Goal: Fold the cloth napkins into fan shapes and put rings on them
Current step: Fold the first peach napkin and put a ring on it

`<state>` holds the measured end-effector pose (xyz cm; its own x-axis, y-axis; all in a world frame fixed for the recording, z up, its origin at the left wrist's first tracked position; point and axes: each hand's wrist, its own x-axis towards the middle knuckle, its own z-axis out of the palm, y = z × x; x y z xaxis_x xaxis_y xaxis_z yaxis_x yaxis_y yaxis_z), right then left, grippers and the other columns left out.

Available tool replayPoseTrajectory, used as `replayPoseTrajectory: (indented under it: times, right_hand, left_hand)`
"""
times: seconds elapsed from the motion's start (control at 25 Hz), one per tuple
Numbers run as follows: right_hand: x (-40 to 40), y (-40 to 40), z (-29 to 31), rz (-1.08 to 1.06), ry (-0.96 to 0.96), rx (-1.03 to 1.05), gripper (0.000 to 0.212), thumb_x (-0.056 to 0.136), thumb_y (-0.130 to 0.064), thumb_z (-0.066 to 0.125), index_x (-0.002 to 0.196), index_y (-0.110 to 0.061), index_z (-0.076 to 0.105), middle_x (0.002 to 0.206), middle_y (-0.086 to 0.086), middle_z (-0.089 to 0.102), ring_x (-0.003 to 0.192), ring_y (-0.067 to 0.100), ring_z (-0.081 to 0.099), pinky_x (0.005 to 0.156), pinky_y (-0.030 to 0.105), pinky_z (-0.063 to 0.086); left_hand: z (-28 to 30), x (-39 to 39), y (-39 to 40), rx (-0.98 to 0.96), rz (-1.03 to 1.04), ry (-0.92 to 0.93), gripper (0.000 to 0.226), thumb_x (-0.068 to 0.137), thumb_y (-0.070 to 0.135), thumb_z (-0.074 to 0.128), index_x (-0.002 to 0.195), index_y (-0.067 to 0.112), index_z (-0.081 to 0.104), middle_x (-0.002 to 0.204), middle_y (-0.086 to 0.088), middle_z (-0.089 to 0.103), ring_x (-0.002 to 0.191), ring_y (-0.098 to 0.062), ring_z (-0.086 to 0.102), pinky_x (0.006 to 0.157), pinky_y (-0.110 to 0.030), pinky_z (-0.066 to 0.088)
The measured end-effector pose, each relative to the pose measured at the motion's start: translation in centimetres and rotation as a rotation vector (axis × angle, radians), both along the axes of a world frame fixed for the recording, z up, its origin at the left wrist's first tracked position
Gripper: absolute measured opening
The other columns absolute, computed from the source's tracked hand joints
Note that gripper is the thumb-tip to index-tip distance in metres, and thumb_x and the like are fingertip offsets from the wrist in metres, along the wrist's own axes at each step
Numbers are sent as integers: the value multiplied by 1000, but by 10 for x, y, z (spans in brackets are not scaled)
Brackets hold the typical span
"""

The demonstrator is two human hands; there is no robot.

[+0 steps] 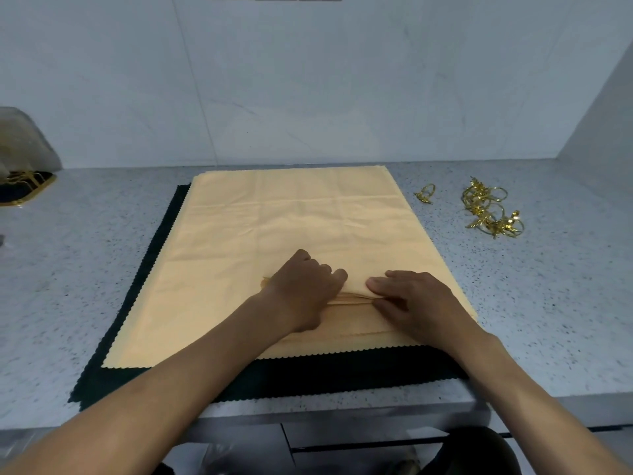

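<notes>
We see a pale peach cloth napkin with scalloped edges [291, 228] spread flat on a speckled grey stone countertop [68, 269], its near part gathered into a few narrow pleats that run left to right at the middle of the near edge. It lies on top of a dark green scalloped cloth [308, 375], which shows along the left side and the near side.

Our left hand [305, 289] rests on the pleats with its fingers curled inward, knuckles up, pinching the folded ridge of the peach napkin. Our right hand [411, 299] lies just beside it, fingers straighter and pointing left, the fingertips and thumb gripping the same ridge of folds. The two hands nearly touch at the fold line.

To the right of the napkin, a single gold metal napkin ring with a leaf ornament [424, 193] sits on the counter near the far right corner of the cloth. Further right lies a loose heap of gold rings of the same kind [489, 209].

At the far left edge, a dark tray with a gold rim [24, 193] sits under a translucent plastic cover [24, 138]. A pale tiled wall [308, 80] rises behind the counter.
</notes>
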<state>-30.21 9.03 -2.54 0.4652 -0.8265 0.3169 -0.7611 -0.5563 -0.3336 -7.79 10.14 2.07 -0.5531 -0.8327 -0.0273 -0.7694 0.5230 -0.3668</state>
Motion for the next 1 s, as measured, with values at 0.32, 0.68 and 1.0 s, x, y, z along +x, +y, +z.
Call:
replayPoseTrajectory:
  times: [0.32, 0.68, 1.0]
  right_hand:
    - [4, -1, -4, -4, 197, -238, 29, 87, -38, 53, 96, -16, 70, 83, 0, 71, 78, 26, 64, 64, 36, 48]
    - [-32, -46, 19, -257, -105, 65, 24, 98, -35, 47, 106, -27, 68, 100, -5, 72, 89, 18, 64, 75, 35, 50]
    - [-39, -180, 28, -480, -19, 397, 79, 90, -24, 56, 156, -35, 15, 163, 3, 18, 144, 29, 30, 111, 43, 34]
  left_hand:
    - [-4, -15, -8, -75, 122, 52, 11, 94, 18, 45, 104, 18, 49, 93, 0, 67, 80, -25, 64, 64, -32, 26]
    - [16, -1, -27, 40, 265, 235, 7, 94, 18, 44, 90, 24, 45, 85, 2, 51, 75, -24, 45, 64, -31, 29]
    - [14, -7, -47, 27, 295, 242, 10, 95, 21, 44, 99, 27, 50, 100, 1, 61, 92, -26, 60, 66, -30, 29]
